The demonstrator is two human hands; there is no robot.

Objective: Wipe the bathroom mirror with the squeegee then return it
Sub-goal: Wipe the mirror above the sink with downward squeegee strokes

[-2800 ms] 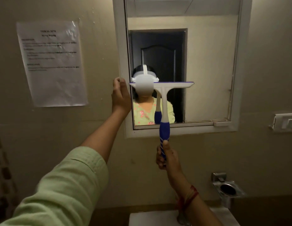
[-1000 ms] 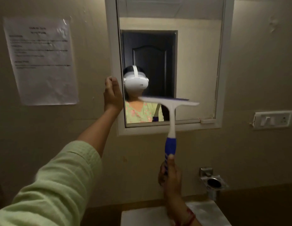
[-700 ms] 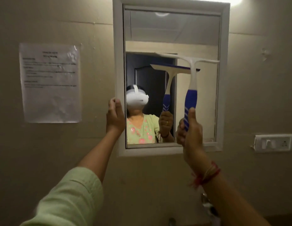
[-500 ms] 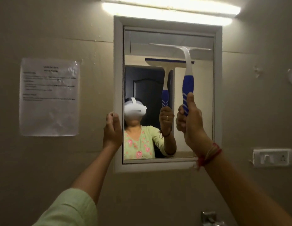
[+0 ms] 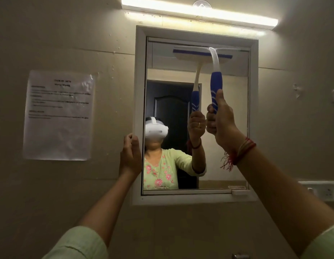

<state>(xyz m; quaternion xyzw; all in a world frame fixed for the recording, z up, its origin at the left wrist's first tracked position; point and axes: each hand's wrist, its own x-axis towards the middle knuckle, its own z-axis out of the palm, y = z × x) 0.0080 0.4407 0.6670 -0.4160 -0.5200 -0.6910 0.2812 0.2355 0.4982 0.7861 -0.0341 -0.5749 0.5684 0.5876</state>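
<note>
Blue-handled squeegee [image 5: 215, 86] clamped in your right hand [image 5: 221, 120], blade at the mirror [image 5: 227, 146] top (left hand [image 5: 130, 156] gripping the frame [image 5: 139, 90]); drag downward, pressing evenly.

So the squeegee [image 5: 215, 75] went from low down, blade around the bottom half of the mirror [image 5: 227, 146], all the way up: now the blade sits right at the top edge of the glass, over on the right side. The right hand [image 5: 219, 118] climbed with it, from below the frame to in front of the glass. The view tipped upward too, so the light bar [image 5: 199, 13] above now shows and the sink stuff below dropped out.
</note>
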